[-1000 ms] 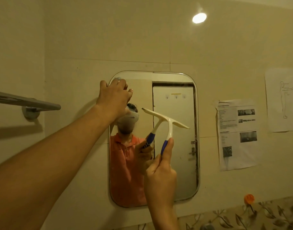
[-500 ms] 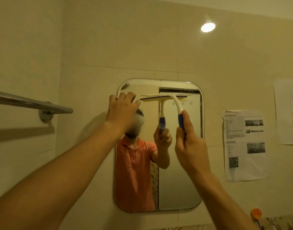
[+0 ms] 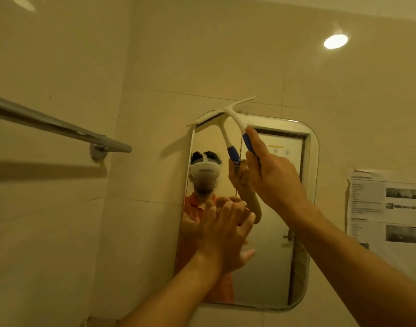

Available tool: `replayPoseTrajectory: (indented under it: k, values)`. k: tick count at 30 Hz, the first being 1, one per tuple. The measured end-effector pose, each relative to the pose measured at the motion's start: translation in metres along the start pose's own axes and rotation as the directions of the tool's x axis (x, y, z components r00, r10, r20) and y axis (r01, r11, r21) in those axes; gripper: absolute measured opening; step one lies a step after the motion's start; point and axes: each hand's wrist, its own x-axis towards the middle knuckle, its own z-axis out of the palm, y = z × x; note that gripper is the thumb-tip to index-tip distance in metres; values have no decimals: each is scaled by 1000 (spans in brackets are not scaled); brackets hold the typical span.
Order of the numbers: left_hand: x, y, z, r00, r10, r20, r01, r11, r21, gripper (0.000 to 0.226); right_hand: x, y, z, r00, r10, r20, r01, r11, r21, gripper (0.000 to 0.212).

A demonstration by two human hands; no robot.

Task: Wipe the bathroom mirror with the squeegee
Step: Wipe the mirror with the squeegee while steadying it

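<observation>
Beige tiles (image 3: 202,55) are framing the mirror (image 3: 273,256) while my right hand (image 3: 273,178) is gripping the squeegee (image 3: 228,109), left hand (image 3: 225,232) hovering open.

Centre of wall (image 3: 202,55): mirror (image 3: 273,267). Across its top-left corner, overhanging onto wall: squeegee (image 3: 222,112). Left of mirror: towel bar (image 3: 60,128). Right of mirror: printed sheet (image 3: 386,208).
</observation>
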Motion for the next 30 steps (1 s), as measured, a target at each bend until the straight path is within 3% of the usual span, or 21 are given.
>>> replayPoseTrajectory:
  k: [6,14,24,30]
  values:
    - [-16,31,6,977,-163,139,163,987,6,97,18,-3,12,997,-66,35,69,993,-100,60]
    - [-12,34,10,956,-180,231,171,984,56,104,9,11,37,997,-77,20,79,987,-141,64]
    - [-12,35,13,956,-192,221,175,980,94,107,-38,42,39,995,-90,49,98,977,-190,71]
    - [-16,35,13,961,-197,194,180,978,103,104,-111,71,24,990,-62,130,84,982,-172,83]
